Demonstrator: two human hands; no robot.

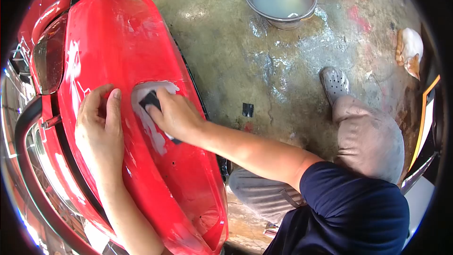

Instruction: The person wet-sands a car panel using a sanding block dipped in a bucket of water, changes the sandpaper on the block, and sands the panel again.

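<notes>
A red car body panel (127, 47) stretches from top to bottom on the left, with a pale grey filler patch (155, 134) around a recess near its middle. My right hand (177, 113) is closed around a dark sanding block (150, 100), which lies against the patch; part of the block is hidden under the fingers. My left hand (101, 125) rests on the panel left of the patch, its fingers bent and apart, with nothing visible in it.
A bucket of cloudy water (281, 16) stands on the wet concrete floor (302, 75). A white and orange cat (410, 49) lies at the right. A small black piece (247, 109) is on the floor. Other red car parts (52, 4) line the left edge.
</notes>
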